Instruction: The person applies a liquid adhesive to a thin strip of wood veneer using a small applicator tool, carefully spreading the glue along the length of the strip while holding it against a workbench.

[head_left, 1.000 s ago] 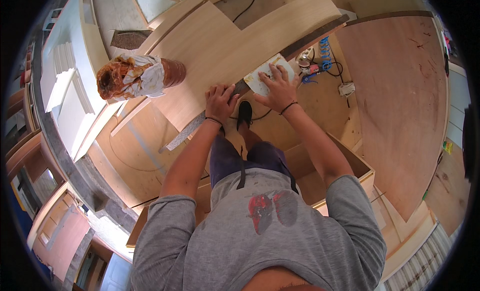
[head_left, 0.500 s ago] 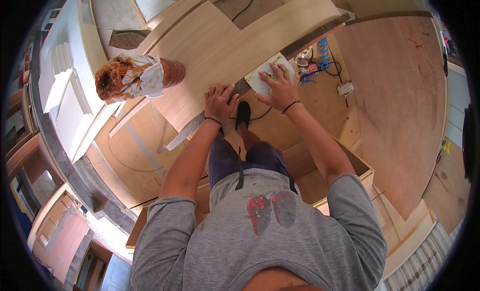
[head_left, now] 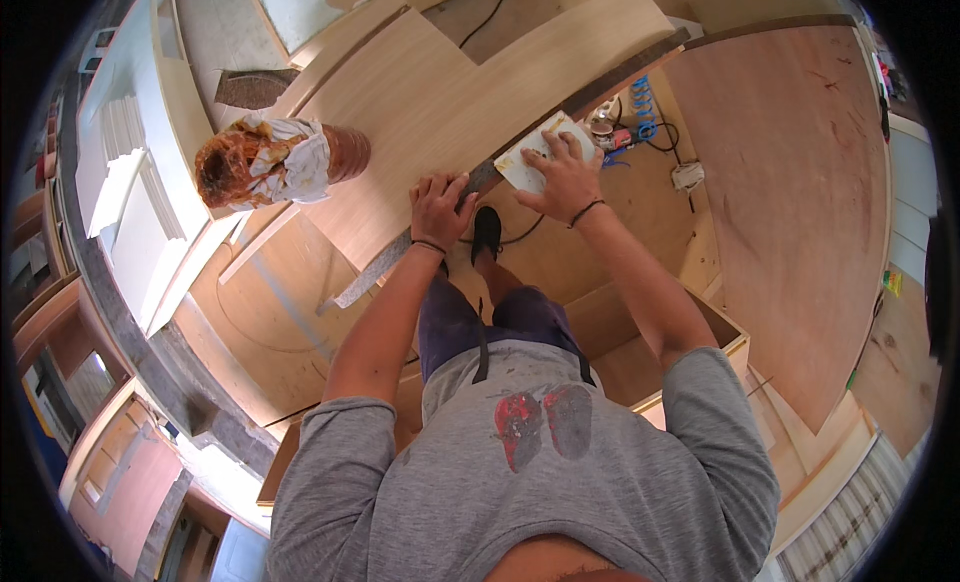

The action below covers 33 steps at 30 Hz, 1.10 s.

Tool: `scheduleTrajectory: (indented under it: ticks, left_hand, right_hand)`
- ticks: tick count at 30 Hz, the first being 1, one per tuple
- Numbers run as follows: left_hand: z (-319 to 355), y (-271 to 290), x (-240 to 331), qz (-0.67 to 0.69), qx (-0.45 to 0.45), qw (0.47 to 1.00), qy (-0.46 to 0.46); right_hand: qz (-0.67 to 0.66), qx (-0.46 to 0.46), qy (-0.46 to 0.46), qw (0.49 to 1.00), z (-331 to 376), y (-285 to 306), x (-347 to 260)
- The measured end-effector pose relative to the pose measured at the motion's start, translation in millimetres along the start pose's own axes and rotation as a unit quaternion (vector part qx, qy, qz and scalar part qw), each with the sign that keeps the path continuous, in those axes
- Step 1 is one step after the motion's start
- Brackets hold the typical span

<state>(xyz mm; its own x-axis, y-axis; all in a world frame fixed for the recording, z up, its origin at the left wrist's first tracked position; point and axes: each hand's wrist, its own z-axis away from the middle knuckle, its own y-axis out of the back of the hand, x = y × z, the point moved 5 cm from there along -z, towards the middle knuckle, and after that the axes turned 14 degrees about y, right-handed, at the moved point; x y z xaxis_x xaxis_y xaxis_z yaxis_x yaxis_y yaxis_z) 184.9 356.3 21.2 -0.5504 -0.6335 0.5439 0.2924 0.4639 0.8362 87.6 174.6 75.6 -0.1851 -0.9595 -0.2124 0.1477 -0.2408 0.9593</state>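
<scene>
A pale wooden panel [head_left: 440,92] runs diagonally ahead of me, with a dark strip along its near edge. My left hand [head_left: 438,210] is closed over that edge, fingers on top and thumb lower down. Farther right, my right hand [head_left: 565,172] holds a flat white piece [head_left: 515,170] with yellowish-brown stains against the edge. Its fingers are spread over the face, and its underside is hidden. On the panel's left part lies a brown-stained cylindrical container [head_left: 347,152] with a crumpled, stained white wrapping [head_left: 298,162] around it.
Under the panel's right end lie a coiled blue hose [head_left: 643,107] and a red tool [head_left: 622,138]. A large brown board [head_left: 780,192] stands at right. White panels [head_left: 130,212] fill the left. An open wooden box [head_left: 620,342] is beside my legs.
My right hand and the white piece have shifted slightly and tilted a little along the edge. The left hand keeps its place on the panel.
</scene>
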Motion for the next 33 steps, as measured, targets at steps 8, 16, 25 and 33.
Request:
scheduleTrajectory:
  ticks: [8, 16, 25, 33]
  left_hand:
    - [-0.3, -3.4, 0.2, 0.016, 0.0, 1.0, -0.005]
    - [-0.3, -3.5, -2.2, 0.006, 0.008, 1.0, 0.003]
    - [1.2, -7.6, -5.6, 0.059, -0.005, 0.998, -0.001]
    - [38.3, 33.5, -43.6, -0.001, -0.019, 0.999, -0.031]
  right_hand:
    - [0.013, -0.01, -0.016, 1.0, -0.4, 2.7, 1.5]
    - [0.017, -0.044, -0.034, 0.998, 32.1, 36.3, -6.0]
    - [-0.541, 0.155, 0.069, 0.824, 19.9, -9.9, -42.0]
    - [-0.472, 0.126, 0.05, 0.871, 25.1, -19.3, -54.8]
